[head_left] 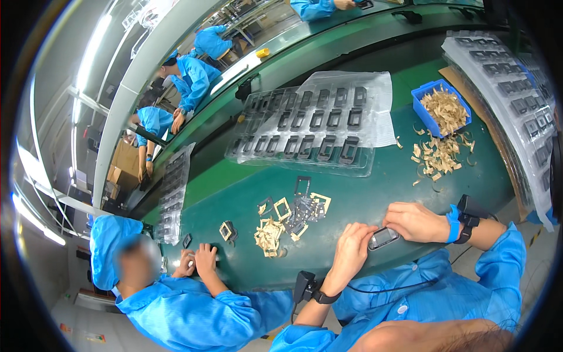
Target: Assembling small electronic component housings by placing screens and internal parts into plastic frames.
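Observation:
A small dark rectangular housing with a lighter, glossy window [384, 239] lies at the near edge of the green table, between my two hands. My left hand [353, 245] has its fingers drawn together at the housing's left end. On the upper right side, the fingers of my right hand [412, 221] are closed in a pinch against its edge. Whether a thin piece sits between the fingertips cannot be made out. Left of my hands are a pile of cream paper-like pieces [268, 236] and dark thin frames [306, 208].
A clear tray of dark housings [305, 154] stands farther back. At right, a blue bin [425, 118] holds curled cream scraps, with more scraps [438, 157] spilled before it. Stacked trays [516, 88] line the right edge. A co-worker's hands [202, 260] work at the left.

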`<action>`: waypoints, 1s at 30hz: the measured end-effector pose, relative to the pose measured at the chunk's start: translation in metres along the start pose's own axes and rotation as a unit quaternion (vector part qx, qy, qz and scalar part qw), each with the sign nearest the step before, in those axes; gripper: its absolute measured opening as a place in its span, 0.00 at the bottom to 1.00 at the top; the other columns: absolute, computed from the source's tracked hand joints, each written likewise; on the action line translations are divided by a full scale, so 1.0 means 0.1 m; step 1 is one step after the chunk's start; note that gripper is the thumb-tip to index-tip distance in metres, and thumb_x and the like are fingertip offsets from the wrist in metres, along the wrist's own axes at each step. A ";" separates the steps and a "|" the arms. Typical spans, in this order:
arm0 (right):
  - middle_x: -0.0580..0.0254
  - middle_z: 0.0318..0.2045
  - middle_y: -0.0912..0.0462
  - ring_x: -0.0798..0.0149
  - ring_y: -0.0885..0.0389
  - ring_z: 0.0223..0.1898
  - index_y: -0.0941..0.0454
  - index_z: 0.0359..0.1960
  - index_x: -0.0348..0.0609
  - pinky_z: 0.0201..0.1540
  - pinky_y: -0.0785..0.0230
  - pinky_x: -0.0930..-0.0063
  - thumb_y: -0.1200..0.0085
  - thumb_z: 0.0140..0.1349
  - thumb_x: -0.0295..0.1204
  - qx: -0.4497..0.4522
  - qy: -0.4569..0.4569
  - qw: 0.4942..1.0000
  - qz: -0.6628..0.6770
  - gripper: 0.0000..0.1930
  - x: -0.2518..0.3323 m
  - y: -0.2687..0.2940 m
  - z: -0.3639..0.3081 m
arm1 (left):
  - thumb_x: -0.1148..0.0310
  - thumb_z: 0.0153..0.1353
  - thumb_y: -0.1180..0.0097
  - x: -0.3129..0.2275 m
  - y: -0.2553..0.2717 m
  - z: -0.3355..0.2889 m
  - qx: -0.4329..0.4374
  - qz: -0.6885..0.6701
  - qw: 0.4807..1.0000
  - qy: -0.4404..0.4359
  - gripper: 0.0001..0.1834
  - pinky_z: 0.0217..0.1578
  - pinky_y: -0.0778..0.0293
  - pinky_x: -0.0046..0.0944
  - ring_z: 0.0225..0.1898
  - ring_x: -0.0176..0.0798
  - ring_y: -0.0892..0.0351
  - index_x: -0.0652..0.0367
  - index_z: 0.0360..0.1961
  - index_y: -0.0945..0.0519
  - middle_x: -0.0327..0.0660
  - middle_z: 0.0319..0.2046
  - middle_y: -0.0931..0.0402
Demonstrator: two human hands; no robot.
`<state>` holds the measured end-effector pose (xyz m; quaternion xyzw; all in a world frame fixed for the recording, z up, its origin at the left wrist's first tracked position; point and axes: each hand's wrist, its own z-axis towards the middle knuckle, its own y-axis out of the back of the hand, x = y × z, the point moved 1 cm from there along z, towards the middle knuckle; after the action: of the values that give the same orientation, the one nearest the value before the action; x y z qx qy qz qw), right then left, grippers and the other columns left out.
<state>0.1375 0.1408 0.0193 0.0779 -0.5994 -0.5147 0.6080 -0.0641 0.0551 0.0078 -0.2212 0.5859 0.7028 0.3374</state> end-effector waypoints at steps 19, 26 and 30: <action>0.50 0.36 0.19 0.45 0.19 0.40 0.18 0.39 0.38 0.43 0.25 0.57 0.42 0.63 0.24 0.028 -0.048 0.997 0.056 0.05 -0.19 0.09 0.06 | 0.70 0.51 0.27 -0.11 0.05 -0.03 0.049 -0.013 0.998 -0.031 0.25 0.50 0.24 0.43 0.48 0.49 0.21 0.59 0.52 0.18 0.43 0.49 0.18; 0.50 0.35 0.19 0.45 0.19 0.40 0.18 0.37 0.38 0.44 0.27 0.56 0.42 0.62 0.22 0.035 -0.040 0.996 0.074 0.04 -0.15 0.12 0.13 | 0.72 0.51 0.27 -0.08 0.07 -0.05 0.021 -0.027 0.998 -0.048 0.24 0.48 0.25 0.45 0.47 0.51 0.22 0.60 0.50 0.19 0.45 0.45 0.18; 0.51 0.34 0.20 0.45 0.20 0.38 0.18 0.36 0.37 0.42 0.28 0.58 0.43 0.61 0.22 0.027 -0.053 0.996 0.064 0.03 -0.14 0.16 0.14 | 0.72 0.51 0.28 -0.13 0.05 -0.07 0.009 -0.030 0.999 -0.034 0.23 0.47 0.25 0.44 0.46 0.51 0.23 0.62 0.50 0.19 0.45 0.45 0.19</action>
<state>0.1379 0.1651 0.0252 0.0287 -0.6486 -0.4616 0.6046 -0.0596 0.0453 0.0190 -0.2121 0.5735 0.6942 0.3798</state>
